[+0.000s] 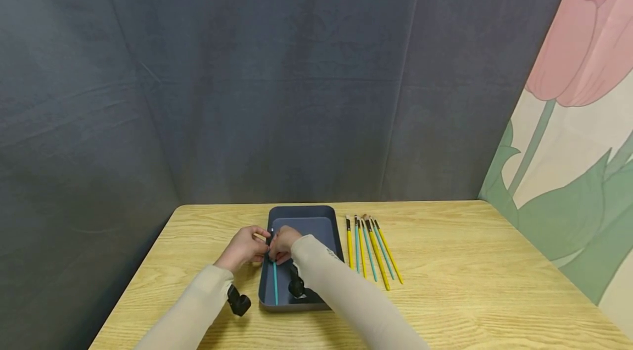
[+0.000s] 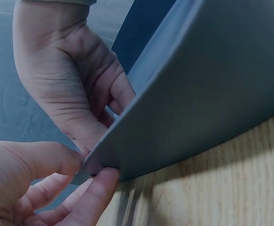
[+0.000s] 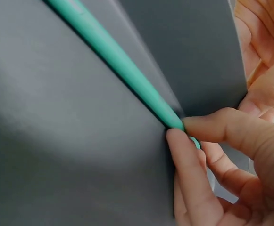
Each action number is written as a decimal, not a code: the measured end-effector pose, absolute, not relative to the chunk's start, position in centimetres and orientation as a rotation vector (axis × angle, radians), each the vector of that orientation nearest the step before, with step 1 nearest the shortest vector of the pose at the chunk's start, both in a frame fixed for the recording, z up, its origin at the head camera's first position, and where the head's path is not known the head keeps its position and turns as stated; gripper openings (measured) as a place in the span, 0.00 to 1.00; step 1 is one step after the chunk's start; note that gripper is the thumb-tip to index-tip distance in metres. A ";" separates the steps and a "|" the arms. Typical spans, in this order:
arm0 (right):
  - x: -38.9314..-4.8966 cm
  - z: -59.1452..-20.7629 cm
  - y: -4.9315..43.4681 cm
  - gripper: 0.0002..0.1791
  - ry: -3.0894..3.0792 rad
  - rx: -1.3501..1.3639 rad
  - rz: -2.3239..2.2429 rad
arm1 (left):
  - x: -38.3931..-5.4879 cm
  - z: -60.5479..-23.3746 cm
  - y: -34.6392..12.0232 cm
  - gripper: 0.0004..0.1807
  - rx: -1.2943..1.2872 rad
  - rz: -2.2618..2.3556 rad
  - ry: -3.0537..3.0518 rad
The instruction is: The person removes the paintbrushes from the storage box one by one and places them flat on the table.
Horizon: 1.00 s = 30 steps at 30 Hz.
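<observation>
A dark blue-grey tray (image 1: pixel 303 210) stands on the table. Inside, along its left side, lies a paintbrush with a teal handle (image 1: pixel 275 284). My right hand (image 1: pixel 285 240) reaches into the tray and pinches this paintbrush between thumb and fingers; the right wrist view shows the teal handle (image 3: pixel 122 70) leading up to the fingertips. The brush's far end is mostly hidden by the hand. At the tray's left wall (image 2: pixel 184 103), my left hand (image 1: pixel 244 248) pinches the rim, thumb at the edge and a finger against the outer side, close beside the right hand (image 2: pixel 70 89).
To the right of the tray, several paintbrushes with yellow handles (image 1: pixel 374 251) and teal handles (image 1: pixel 357 245) lie side by side, bristles away from me. They rest on a light wooden table (image 1: pixel 475 284). A dark cloth (image 1: pixel 296 81) hangs behind its far edge.
</observation>
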State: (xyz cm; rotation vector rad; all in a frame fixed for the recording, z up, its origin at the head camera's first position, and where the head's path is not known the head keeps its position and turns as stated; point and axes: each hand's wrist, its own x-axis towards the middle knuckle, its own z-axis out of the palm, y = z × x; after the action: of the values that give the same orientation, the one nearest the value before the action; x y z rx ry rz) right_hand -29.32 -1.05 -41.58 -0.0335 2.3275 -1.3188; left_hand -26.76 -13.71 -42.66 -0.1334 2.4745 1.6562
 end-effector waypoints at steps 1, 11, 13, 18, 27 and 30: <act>-29.3 -41.6 -1.0 0.15 2.330 -0.033 -1.315 | -26.8 -42.7 -13.7 0.19 -0.136 1.659 2.472; -30.2 -42.5 -1.2 0.18 2.398 -0.079 -1.231 | -26.7 -42.8 -13.7 0.20 -0.140 1.661 2.479; -30.1 -42.4 -1.2 0.18 2.416 -0.082 -1.215 | -26.7 -42.8 -13.7 0.20 -0.137 1.659 2.481; -30.1 -42.3 -1.4 0.18 2.482 -0.089 -1.132 | -26.7 -42.9 -13.7 0.20 -0.142 1.657 2.484; -30.2 -42.1 -1.0 0.17 2.468 -0.104 -1.127 | -26.7 -42.9 -13.7 0.19 -0.138 1.659 2.482; -30.2 -42.1 -0.7 0.15 2.421 -0.104 -1.181 | -26.7 -42.7 -13.7 0.18 -0.133 1.661 2.482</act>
State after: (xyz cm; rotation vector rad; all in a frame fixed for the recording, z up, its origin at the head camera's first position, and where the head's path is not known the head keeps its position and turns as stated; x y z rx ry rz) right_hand -30.22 -0.68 -42.07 -0.1036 2.4208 -1.1807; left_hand -26.68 -13.68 -42.75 -0.1335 2.4820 1.6615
